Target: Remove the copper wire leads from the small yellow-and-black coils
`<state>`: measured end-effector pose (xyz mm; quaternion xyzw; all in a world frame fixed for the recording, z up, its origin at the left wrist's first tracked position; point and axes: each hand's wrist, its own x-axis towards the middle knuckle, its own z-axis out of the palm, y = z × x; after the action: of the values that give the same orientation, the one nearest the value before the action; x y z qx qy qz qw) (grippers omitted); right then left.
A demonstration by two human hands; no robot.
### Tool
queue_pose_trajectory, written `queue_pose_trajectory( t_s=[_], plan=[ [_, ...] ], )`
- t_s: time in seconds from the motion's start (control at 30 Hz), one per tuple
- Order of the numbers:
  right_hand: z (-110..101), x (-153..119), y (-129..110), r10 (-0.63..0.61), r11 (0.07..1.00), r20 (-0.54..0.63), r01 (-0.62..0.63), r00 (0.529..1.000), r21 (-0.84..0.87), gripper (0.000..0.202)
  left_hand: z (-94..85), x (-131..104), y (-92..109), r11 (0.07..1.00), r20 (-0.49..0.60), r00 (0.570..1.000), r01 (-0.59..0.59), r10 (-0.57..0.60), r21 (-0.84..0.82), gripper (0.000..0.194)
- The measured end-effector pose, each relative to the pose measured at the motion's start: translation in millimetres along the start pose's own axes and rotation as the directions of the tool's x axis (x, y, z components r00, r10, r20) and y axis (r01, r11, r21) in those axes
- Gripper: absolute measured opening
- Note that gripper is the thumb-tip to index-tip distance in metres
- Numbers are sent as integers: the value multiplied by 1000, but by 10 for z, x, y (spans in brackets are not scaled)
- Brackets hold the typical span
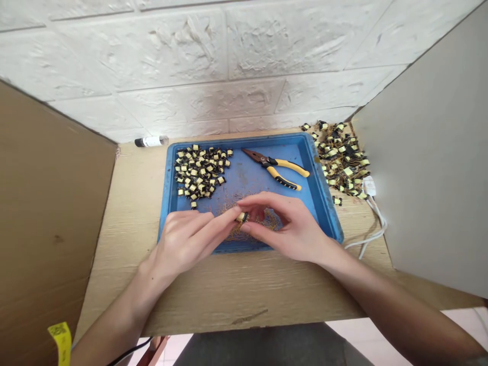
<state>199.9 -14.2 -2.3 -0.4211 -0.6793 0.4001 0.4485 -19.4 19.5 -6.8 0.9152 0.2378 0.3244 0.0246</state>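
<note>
Over the front of the blue tray (331, 203), a small transformer (241, 217) with yellow tape and a black bobbin sits between the fingertips of both hands. My left hand (190, 236) comes in from the left, its fingers closed against the part. My right hand (292, 226) pinches it from the other side with thumb and forefinger. Below the fingers, cut bits of copper-coloured wire (270, 219) are strewn on the tray floor. Similar small transformers (200, 173) lie heaped in the tray's left part. Behind my right hand rest long-nose pliers (280, 170) with yellow and black handles.
Right of the tray, more transformers with long wire ends (343, 160) are piled on the wooden table (229, 290). A white cable (375, 223) runs beside them. A small bottle (150, 142) lies at the back left. Panels stand on both sides, a white brick wall (198, 51) behind.
</note>
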Motion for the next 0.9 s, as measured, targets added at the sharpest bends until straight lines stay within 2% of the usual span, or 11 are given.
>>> queue_pose_trajectory(
  t_s=[0.23, 0.33, 0.43, 0.6, 0.9],
  plan=[
    [-38, 10, -27, 24, 999, 39, -22, 999, -41, 15, -7, -20, 2, 999, -34, 999, 35, -36, -9, 16],
    [-37, 15, -21, 66, 995, -49, -70, 997, -68, 21, -8, -24, -7, 997, -72, 995, 73, -73, -4, 14],
    [-20, 15, -8, 88, 990, -121, -100, 989, -104, 17, -6, -18, -13, 996, -91, 992, 87, -87, -5, 13],
    [4, 4, 11, 15, 985, -105, -32, 994, -167, 14, 1, -30, -13, 996, -98, 991, 86, -86, -8, 16],
    [19, -23, 41, -94, 987, -43, 87, 995, -137, 14, -31, -44, 4, 999, -65, 997, 39, -40, -13, 26]
  ],
)
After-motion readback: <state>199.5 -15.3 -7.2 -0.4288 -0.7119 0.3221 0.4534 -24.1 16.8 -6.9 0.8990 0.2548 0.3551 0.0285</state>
